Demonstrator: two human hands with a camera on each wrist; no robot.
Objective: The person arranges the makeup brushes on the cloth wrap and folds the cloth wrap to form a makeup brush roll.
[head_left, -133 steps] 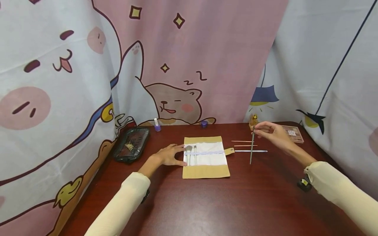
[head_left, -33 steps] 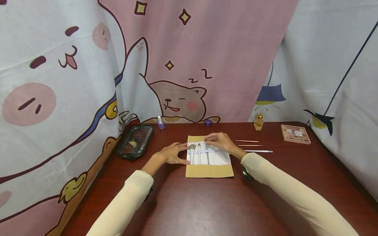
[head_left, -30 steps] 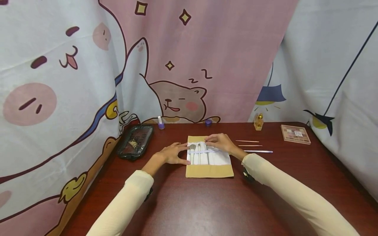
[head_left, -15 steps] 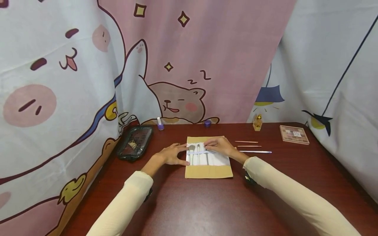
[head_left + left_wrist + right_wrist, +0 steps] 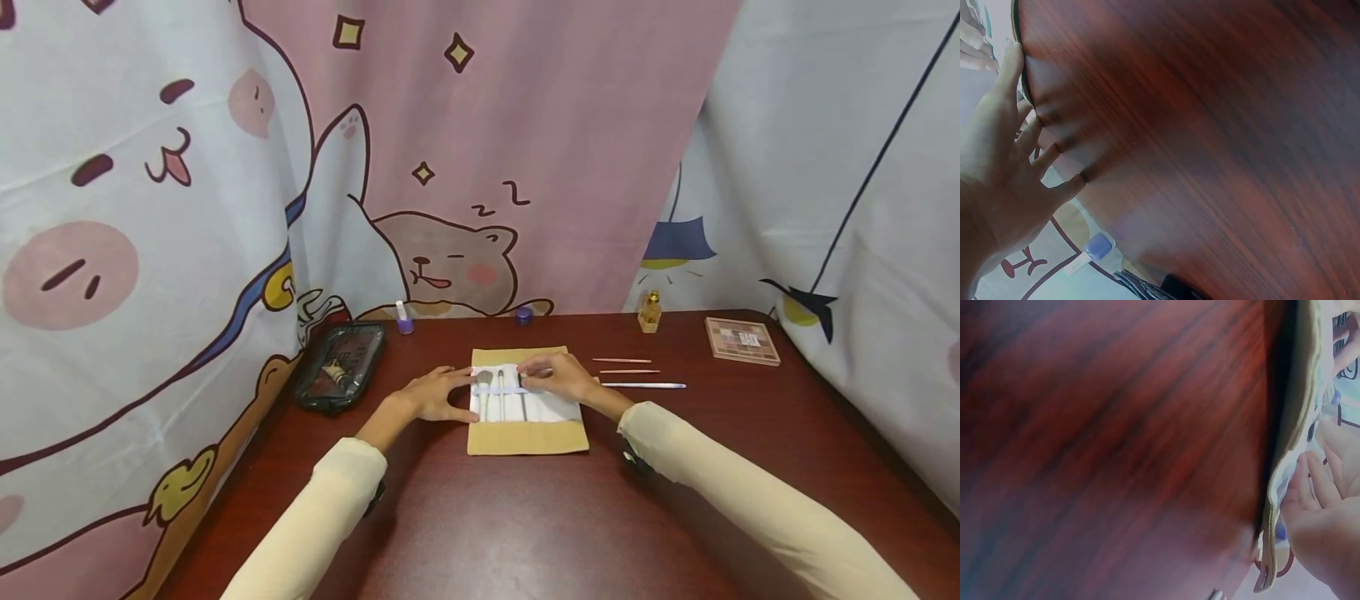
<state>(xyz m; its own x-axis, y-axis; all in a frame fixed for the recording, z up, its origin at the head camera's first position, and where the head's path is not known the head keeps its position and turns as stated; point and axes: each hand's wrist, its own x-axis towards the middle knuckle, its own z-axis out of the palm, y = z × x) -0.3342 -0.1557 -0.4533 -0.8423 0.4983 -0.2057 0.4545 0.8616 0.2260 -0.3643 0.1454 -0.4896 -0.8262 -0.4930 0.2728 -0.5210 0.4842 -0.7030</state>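
Note:
An unrolled tan brush roll (image 5: 528, 438) with a white lining lies on the table. A fluffy-headed makeup brush (image 5: 484, 380) and a smaller brush (image 5: 502, 387) sit side by side under its pale elastic band. My left hand (image 5: 438, 393) rests at the roll's left edge, fingers and thumb spread. My right hand (image 5: 561, 377) pinches the dark upper end of a slim brush (image 5: 524, 407), whose greyish handle lies on the lining to the right of the other two. In the right wrist view, the fingers of that hand (image 5: 1325, 531) bend over the roll's edge.
Two thin pinkish sticks (image 5: 622, 360) and a white stick (image 5: 645, 386) lie right of the roll. Behind are a perfume bottle (image 5: 650, 313), eyeshadow palette (image 5: 743, 342), small purple jar (image 5: 523, 316) and nail polish (image 5: 404, 319). A black-rimmed clear case (image 5: 341, 367) is at left.
The right hand has brought the slim brush from upright over the table, right of the roll, onto the lining. In the last second it has shifted slightly downward there; the left hand stays put.

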